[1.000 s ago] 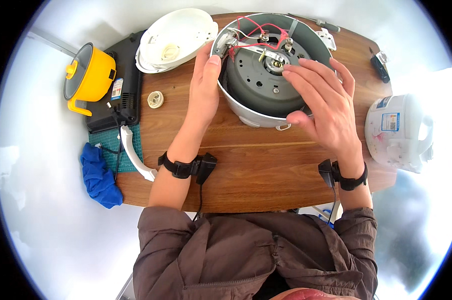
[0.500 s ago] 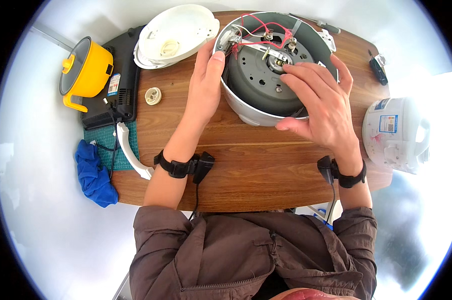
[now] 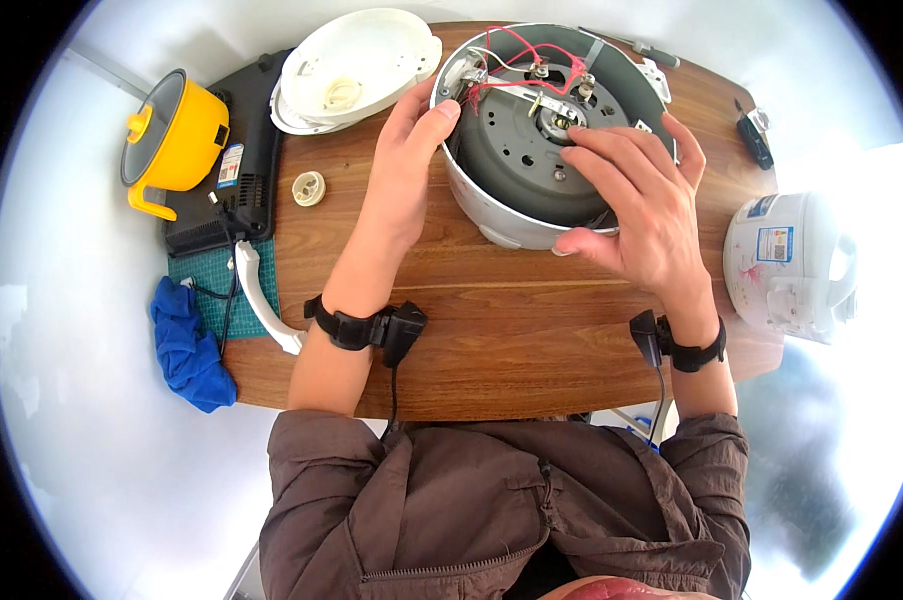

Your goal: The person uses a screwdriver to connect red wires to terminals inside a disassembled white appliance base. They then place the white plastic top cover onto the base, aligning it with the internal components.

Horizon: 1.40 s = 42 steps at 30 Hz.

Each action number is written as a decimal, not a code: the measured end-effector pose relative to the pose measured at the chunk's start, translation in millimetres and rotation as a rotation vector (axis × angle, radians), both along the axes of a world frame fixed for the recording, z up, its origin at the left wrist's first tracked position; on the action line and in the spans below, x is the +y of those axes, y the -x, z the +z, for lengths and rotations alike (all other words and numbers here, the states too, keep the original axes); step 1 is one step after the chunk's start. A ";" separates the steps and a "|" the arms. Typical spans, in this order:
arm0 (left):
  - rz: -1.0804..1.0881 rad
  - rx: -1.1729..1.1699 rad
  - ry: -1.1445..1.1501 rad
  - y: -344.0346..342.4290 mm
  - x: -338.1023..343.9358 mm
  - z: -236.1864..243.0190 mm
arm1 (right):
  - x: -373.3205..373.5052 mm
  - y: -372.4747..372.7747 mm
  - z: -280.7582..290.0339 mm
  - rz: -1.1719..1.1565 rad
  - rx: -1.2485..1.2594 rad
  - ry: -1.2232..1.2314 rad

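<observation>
An opened rice cooker body [image 3: 531, 235] with a round grey metal base [image 3: 496, 165] inside stands on the table at the far side. Red and white wires [image 3: 546, 50] run across its far part to metal terminals and a bracket. My left hand [image 3: 408, 150] grips the wall on the left, its thumb over the rim and its fingers outside. Over the right side, my right hand [image 3: 646, 205] reaches in with fingers stretched and thumb apart near the front rim. Its foremost fingertips are at the small round thermostat [image 3: 561, 122] in the centre; whether they press it cannot be told.
A white plastic cover [image 3: 356, 60], a small round cream part [image 3: 308, 188] and a curved white handle [image 3: 261, 300] lie to the left. Beyond are a yellow pot [image 3: 186, 135] and blue cloth [image 3: 183, 350]. A white rice cooker [image 3: 781, 265] stands right; a screwdriver [image 3: 656, 52] lies behind.
My left thumb has shifted slightly to the right over the rim. My right hand stays almost in place, its fingertips still at the centre. The whole view has moved a little.
</observation>
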<state>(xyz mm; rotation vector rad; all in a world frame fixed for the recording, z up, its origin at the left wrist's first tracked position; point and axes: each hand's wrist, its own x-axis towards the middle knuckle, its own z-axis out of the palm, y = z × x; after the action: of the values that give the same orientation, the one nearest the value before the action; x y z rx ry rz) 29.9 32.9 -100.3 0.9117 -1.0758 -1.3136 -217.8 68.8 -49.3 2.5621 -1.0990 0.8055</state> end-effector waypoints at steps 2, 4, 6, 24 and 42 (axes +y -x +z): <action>-0.009 0.039 -0.012 -1.1 -0.4 -0.3 | -0.2 0.7 0.4 -0.001 0.010 -0.009; -0.016 0.098 -0.028 -1.4 -0.2 0.4 | 0.4 0.2 1.7 -0.006 0.005 -0.016; -0.005 0.091 -0.038 -1.3 1.1 1.7 | 1.5 -1.7 4.7 -0.015 -0.015 -0.021; -0.005 0.080 -0.030 -0.3 1.0 1.9 | 2.5 -1.6 8.2 -0.031 0.089 -0.068; -0.002 0.070 -0.029 -0.5 1.5 1.2 | 2.3 -2.0 8.1 -0.028 0.102 -0.074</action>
<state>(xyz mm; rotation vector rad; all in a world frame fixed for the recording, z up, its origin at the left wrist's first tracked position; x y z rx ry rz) 30.4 34.4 -99.1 0.8799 -1.0063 -1.3566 -215.8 71.1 -41.2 2.6097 -1.1514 0.6317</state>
